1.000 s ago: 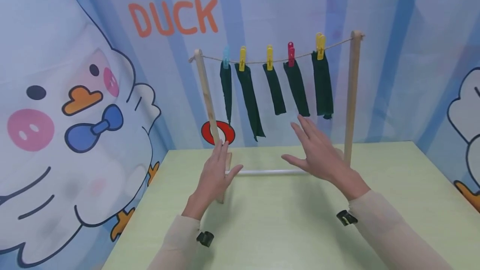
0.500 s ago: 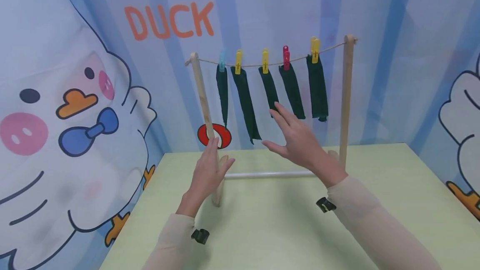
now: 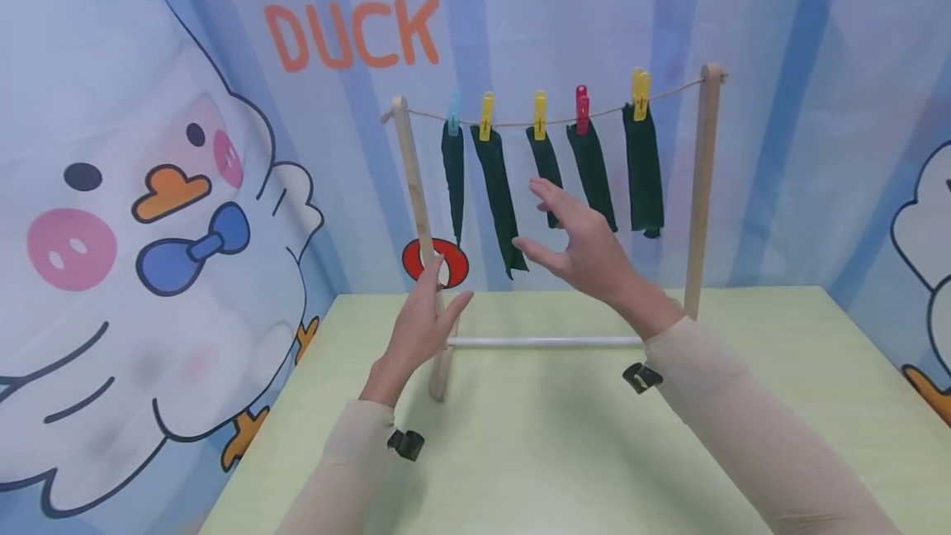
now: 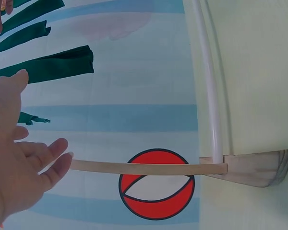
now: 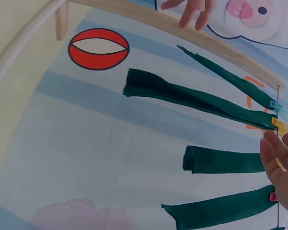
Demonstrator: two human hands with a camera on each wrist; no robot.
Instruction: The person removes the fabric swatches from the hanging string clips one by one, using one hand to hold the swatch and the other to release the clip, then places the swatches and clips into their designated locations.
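Several dark green cloth strips (image 3: 645, 176) hang from a cord (image 3: 513, 125) strung between two wooden posts. A light blue clothespin (image 3: 454, 115), a red clothespin (image 3: 583, 111) and three yellow ones, such as the yellow clothespin (image 3: 641, 96) at far right, fasten them. My left hand (image 3: 416, 324) is nearest the left post (image 3: 414, 172), fingers pointing up and holding nothing. Raised before the middle strip, my right hand (image 3: 590, 254) has thumb and fingers apart with nothing between them; it covers part of that strip. In the right wrist view, its fingers overlap a yellow clothespin (image 5: 280, 165).
A white rod (image 3: 550, 343) joins the bases of the posts on the pale green table (image 3: 520, 452). The right post (image 3: 702, 188) stands beyond my right forearm. Close behind the rack hangs a blue striped curtain (image 3: 780, 188) printed with ducks.
My right hand has moved left and up, from below the strip with the red clothespin to before the middle strip. My left hand stays near the left post. The strips still hang.
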